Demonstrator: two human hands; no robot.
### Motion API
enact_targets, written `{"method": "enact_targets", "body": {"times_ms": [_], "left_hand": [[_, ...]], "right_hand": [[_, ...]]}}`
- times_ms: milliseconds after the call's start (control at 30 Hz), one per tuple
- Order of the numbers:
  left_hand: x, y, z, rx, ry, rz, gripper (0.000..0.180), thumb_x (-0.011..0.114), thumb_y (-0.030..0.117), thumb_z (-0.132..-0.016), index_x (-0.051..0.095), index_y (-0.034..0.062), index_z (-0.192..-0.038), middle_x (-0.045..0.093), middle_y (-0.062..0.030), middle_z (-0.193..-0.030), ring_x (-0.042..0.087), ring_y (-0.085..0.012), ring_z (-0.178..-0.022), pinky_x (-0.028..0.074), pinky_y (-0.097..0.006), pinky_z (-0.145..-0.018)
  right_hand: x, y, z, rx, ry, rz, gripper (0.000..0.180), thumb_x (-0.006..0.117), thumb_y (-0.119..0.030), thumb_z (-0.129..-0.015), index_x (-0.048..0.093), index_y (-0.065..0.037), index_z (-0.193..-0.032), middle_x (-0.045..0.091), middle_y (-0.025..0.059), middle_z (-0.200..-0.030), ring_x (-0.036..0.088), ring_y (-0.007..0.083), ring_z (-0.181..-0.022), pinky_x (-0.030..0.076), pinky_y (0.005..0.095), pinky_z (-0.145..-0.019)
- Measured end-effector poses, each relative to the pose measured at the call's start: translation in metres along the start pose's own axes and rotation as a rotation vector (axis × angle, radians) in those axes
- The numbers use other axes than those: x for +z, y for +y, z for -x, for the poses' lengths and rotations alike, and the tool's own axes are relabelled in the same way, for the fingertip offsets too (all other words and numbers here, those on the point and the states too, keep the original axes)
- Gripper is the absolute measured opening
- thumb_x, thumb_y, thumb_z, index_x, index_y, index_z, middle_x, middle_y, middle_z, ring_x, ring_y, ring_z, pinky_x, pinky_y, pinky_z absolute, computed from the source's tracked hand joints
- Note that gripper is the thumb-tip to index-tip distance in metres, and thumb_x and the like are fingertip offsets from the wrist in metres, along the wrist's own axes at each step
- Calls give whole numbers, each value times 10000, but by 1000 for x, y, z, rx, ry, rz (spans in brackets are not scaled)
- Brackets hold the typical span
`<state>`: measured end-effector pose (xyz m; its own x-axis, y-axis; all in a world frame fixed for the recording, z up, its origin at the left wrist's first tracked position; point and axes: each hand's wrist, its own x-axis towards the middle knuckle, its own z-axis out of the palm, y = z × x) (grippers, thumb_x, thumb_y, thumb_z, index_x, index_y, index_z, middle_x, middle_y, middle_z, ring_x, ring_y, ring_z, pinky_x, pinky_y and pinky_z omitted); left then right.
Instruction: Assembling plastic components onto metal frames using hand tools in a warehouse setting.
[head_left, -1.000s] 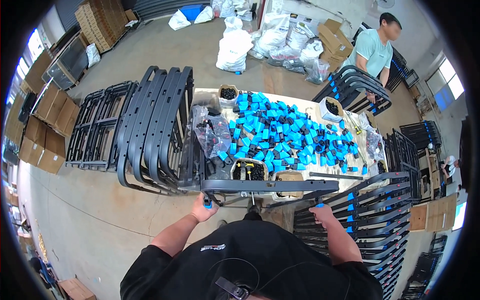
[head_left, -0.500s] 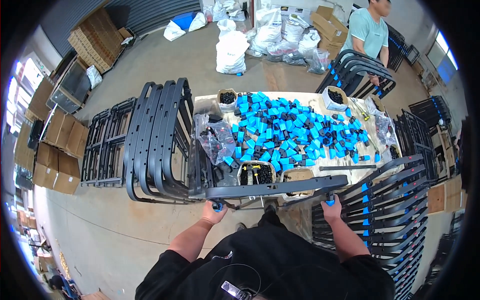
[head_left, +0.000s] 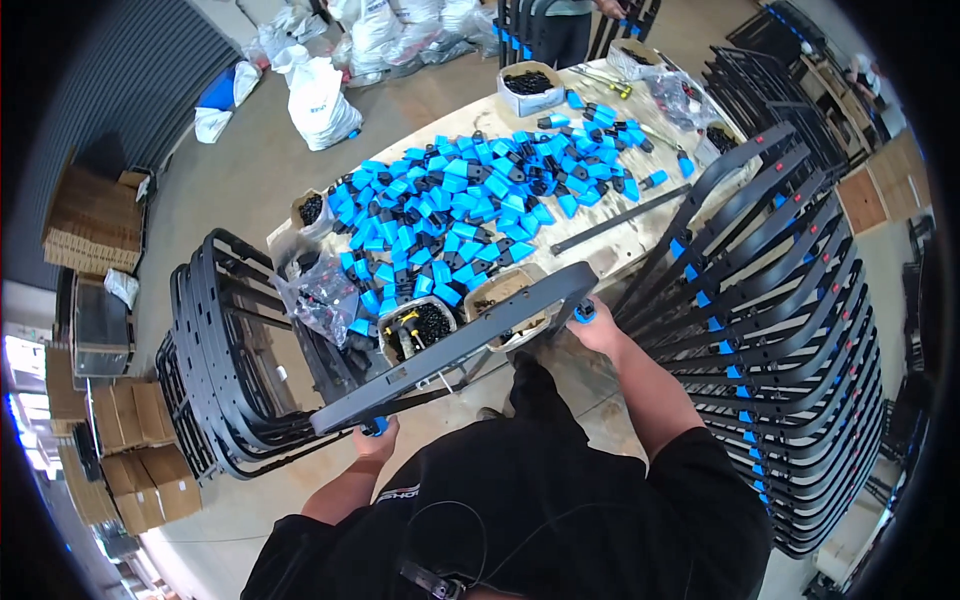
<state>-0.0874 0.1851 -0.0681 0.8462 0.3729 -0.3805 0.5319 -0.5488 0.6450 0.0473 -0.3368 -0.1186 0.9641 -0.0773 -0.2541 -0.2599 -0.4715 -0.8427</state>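
Observation:
A dark grey metal frame (head_left: 455, 345) spans the space in front of me, tilted so that its right end sits farther from me than its left. My left hand (head_left: 376, 438) is closed round its left end, beside a blue plastic piece. At the other end my right hand (head_left: 597, 325) grips it, also by a blue piece. Just beyond the frame is the work table (head_left: 625, 240), with a heap of blue and black plastic caps (head_left: 470, 190) on it. Behind the frame, a bin of black parts (head_left: 432, 325) holds a yellow-handled tool (head_left: 408, 325).
To my right stands a long row of similar frames (head_left: 780, 350) with blue pieces. More frames (head_left: 225, 350) lean at the table's left end. A loose black bar (head_left: 620, 217) lies on the table. Across the table a person (head_left: 568, 35) stands by other frames. White sacks (head_left: 320, 100) sit on the floor.
My view has turned to the right. The held frame has gone from nearly level to slanted, its right end away from me, with both hands still on it.

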Motion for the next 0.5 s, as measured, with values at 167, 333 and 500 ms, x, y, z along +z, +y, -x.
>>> {"method": "enact_targets", "body": {"times_ms": [167, 333, 500], "left_hand": [[-1, -3, 5, 84, 36, -6, 475, 841, 277, -791, 650, 50, -1162, 706, -59, -1055, 669, -161, -965, 514, -318, -906], [4, -17, -4, 209, 34, 0, 559, 831, 300, -786, 620, 41, -1235, 703, -94, -1125, 667, -208, -1053, 496, -341, -970], [0, 6, 2, 159, -7, 6, 497, 822, 320, -796, 637, 31, -1156, 721, -114, -1067, 692, -218, -977, 522, -347, -905]], "right_hand": [[-3, -13, -2, 13, -12, -127, 601, 766, -94, -765, 573, -26, -1329, 686, 155, -1165, 664, 250, -1095, 512, 372, -975], [-38, -28, 13, -172, -63, -3, 737, 831, -123, -757, 492, 3, -1400, 576, 154, -1372, 617, 237, -1147, 492, 372, -975], [-102, -147, 54, -41, 247, -814, 452, 713, -164, -911, 570, -43, -1322, 593, 92, -1307, 602, 180, -1107, 482, 331, -938]]}}
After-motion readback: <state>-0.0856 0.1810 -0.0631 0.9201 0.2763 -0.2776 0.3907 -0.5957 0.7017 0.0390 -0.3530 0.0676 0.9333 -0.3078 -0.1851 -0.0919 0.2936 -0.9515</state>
